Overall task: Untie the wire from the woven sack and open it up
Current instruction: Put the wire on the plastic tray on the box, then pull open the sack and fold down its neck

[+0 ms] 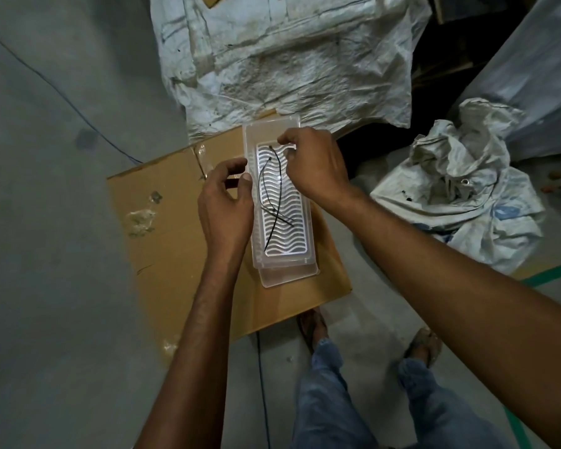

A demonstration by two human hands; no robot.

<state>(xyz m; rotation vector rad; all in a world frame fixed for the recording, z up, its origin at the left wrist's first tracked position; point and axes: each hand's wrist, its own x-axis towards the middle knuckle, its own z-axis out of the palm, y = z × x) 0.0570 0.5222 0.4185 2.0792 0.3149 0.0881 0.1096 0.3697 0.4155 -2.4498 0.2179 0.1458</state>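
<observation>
A large white woven sack (292, 56) lies at the top, behind a cardboard box (175, 241). On the box rests a translucent plastic tray (306, 228) with a white wavy grid insert (289, 234). Loose black wires (266, 186) lie across the grid. My left hand (225, 205) is at the tray's left rim, with its thumb and forefinger curled against the edge. My right hand (314, 163) hovers over the tray's far end, fingertips pinched together at the grid's top edge beside the wire ends. Whether those fingertips hold a wire is hidden.
A second, crumpled woven sack (460, 189) lies on the floor at the right. A thin cable (62, 95) runs across the grey floor at the left. My legs and sandalled feet (314, 325) stand just in front of the box. Green floor tape (551, 275) marks the right.
</observation>
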